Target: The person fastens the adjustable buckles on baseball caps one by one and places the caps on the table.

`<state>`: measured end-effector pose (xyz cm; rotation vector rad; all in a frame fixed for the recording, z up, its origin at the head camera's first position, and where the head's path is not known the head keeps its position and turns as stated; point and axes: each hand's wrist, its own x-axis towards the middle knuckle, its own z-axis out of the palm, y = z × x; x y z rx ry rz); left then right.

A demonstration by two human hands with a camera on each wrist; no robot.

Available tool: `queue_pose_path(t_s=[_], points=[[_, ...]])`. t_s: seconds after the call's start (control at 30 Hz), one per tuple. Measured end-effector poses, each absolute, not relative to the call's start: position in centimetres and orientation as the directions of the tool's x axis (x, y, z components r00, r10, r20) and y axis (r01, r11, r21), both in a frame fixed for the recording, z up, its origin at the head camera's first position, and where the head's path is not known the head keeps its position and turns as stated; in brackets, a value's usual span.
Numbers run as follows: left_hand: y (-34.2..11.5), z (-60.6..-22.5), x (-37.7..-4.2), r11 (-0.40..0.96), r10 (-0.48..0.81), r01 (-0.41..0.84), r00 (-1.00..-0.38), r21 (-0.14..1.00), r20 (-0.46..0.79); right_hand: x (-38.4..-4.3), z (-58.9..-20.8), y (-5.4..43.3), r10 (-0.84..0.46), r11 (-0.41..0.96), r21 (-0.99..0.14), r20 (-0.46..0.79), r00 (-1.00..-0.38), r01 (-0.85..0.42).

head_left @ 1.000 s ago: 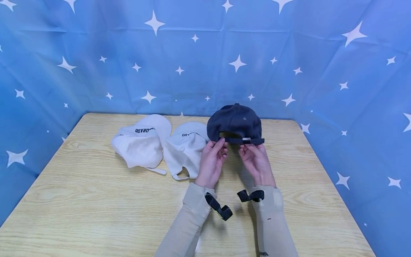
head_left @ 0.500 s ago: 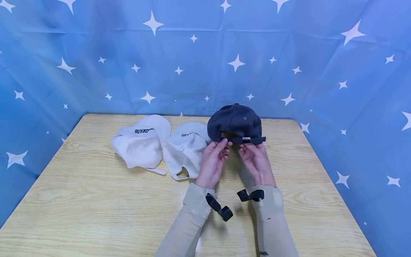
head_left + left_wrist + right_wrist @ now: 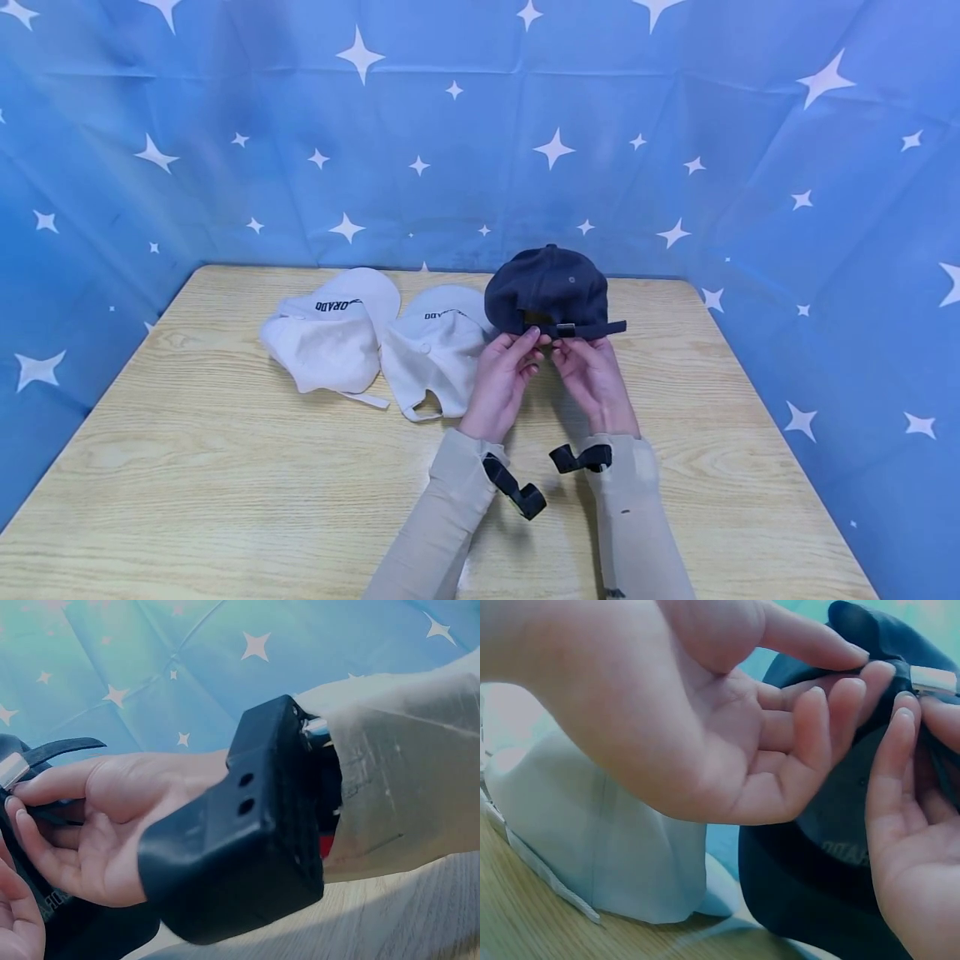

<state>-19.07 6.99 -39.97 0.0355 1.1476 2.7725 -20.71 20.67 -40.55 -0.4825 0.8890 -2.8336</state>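
A dark navy baseball cap (image 3: pixel 551 287) is at the back right of the table, its back opening facing me. My left hand (image 3: pixel 498 379) pinches the strap below the opening, thumb on top. Close beside it, my right hand (image 3: pixel 596 379) pinches the strap at the metal buckle (image 3: pixel 566 331). The loose strap end (image 3: pixel 617 327) sticks out to the right. In the left wrist view the right thumb and forefinger meet at the silver buckle (image 3: pixel 13 770). The right wrist view shows both hands' fingertips nearly touching, with faint lettering inside the dark cap (image 3: pixel 847 851).
Left of the navy cap lie two pale caps on the wooden table (image 3: pixel 225 483): a light grey one (image 3: pixel 431 358) near my left hand, and an off-white one (image 3: pixel 330 350) farther left, its strap trailing. A blue star-patterned cloth (image 3: pixel 450 183) hangs behind and at both sides.
The hands have come closer together. The navy cap's back opening has narrowed, the buckle has shifted left, and more of the strap end sticks out to the right. The pale caps stay put.
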Motion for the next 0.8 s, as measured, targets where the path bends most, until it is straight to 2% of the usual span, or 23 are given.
queue_pose_path(t_s=[0.27, 0.5, 0.8], points=[[7.0, -40.0, -19.2, -0.687, 0.148, -0.131, -0.988, 0.715, -0.039, -20.7, -40.5, 20.5, -0.214, -0.823, -0.567, 0.258, -0.942, 0.032], [7.2, -41.2, -20.0, -0.747, 0.144, -0.092, -0.989, 0.658, 0.026, -20.7, -40.5, 20.7, -0.198, -0.832, -0.553, 0.234, -0.952, 0.037], [6.6, -40.1, -19.4, -0.776, 0.146, -0.113, -0.989, 0.620, 0.002, -20.7, -40.4, 21.1, -0.174, -0.853, -0.518, 0.185, -0.967, 0.054]])
